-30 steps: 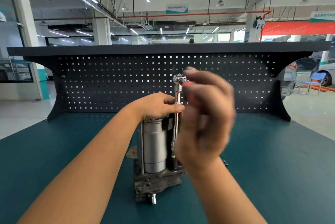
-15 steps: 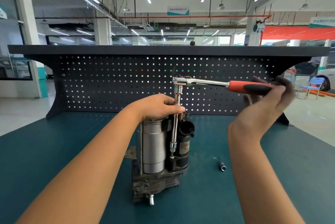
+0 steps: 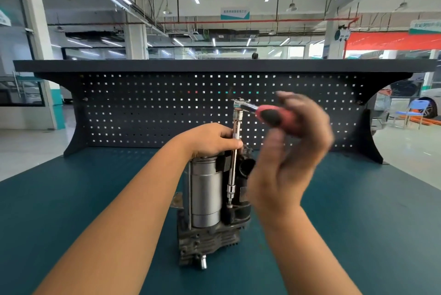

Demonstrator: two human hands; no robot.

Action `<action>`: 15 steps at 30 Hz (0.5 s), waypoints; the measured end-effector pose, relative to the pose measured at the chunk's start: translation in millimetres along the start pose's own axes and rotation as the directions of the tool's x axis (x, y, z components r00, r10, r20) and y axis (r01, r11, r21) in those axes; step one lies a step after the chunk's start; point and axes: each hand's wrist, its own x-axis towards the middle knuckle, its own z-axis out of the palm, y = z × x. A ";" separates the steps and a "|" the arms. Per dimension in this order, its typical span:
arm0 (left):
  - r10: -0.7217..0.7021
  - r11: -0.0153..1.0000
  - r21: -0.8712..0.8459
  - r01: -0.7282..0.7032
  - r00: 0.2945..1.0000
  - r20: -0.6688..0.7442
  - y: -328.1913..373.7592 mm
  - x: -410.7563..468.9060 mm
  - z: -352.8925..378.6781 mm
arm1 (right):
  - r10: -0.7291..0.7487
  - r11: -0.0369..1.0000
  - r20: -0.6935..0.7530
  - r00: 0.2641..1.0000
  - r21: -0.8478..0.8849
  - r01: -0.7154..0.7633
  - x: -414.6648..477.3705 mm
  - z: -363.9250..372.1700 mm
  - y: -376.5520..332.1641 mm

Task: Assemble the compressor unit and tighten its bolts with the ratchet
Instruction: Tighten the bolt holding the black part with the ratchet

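Above the compressor, the right hand has swung the ratchet leftward.

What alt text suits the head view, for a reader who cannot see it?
A right hand, blurred, holds a red-handled ratchet fitted on a long extension bar. The left hand holds that bar atop an upright compressor unit standing on a teal workbench.

- Teal bench mat lies open to your left and right; the upright grey metal compressor unit blocks its middle.
- Your left hand grips the chrome extension bar at the unit's top, closing that gap.
- Your blurred right hand, on the red-handled ratchet, fills the space right of the bar.
- Dark perforated steel back panel walls off the far edge.
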 end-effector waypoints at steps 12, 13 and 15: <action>-0.007 1.000 -0.026 0.008 1.000 0.016 -0.2 0.2 0.3 | 0.860 0.482 -0.344 0.376 0.308 -0.821 31.7 -33.5 67.1; -0.028 0.999 -0.017 0.029 0.999 0.025 1.2 0.3 0.2 | 0.780 0.612 -0.385 0.493 0.305 -0.730 26.1 -31.2 53.9; -0.040 0.999 -0.005 0.040 0.998 0.039 1.6 0.9 -0.2 | 0.604 0.796 -0.391 0.695 0.350 -0.494 21.5 -22.2 27.3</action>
